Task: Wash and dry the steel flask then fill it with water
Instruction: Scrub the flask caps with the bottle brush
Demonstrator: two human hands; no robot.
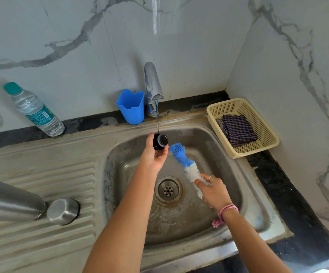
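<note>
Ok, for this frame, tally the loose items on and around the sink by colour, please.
Blue: 2 (cup, bottle brush with white bristles)
Steel: 2 (flask body, steel cap)
Black: 1 (stopper)
Clear: 1 (water bottle)
Cream: 1 (basket)
Checked purple: 1 (cloth)
Total: 8

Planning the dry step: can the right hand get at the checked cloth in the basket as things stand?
Probably not yet: the right hand grips the blue-and-white bottle brush. The checked cloth lies uncovered in the open cream plastic basket.
</note>
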